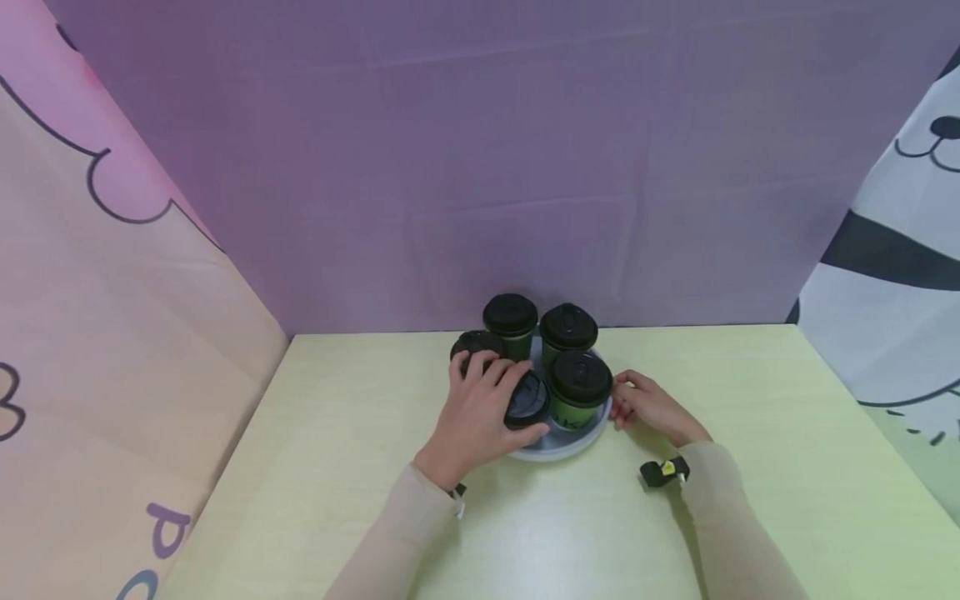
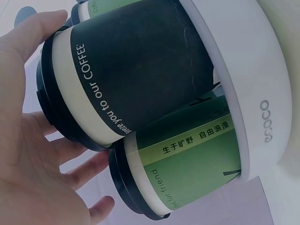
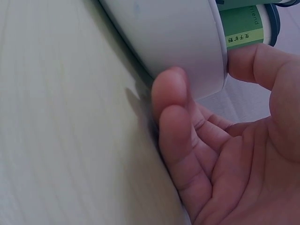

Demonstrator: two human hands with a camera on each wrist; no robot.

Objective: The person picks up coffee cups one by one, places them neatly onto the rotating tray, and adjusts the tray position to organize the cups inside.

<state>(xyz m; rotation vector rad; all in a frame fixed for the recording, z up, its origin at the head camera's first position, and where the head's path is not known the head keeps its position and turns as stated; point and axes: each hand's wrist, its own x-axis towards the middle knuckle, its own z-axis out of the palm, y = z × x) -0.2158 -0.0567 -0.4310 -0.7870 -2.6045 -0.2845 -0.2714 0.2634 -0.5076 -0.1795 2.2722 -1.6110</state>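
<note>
Several lidded paper coffee cups stand close together on a round white tray (image 1: 551,454). My left hand (image 1: 480,417) reaches over the front-left side of the group. It holds a dark coffee cup (image 2: 140,70) around its black lid, with thumb and fingers on opposite sides. A green cup (image 2: 187,164) stands beside that one, near my fingertips. At the tray's right side, my right hand (image 1: 648,408) grips the tray, thumb by the rim and curled fingers against the outer wall (image 3: 187,42). Another black-lidded cup (image 1: 581,379) stands just inside that edge.
The tray rests on a pale wood-look table (image 1: 337,417), near its back edge. A purple cloth backdrop (image 1: 450,167) rises behind, with printed panels at left (image 1: 112,292) and right (image 1: 892,250). Two more cups, one behind-left (image 1: 510,317) and one behind-right (image 1: 568,327), stand at the back.
</note>
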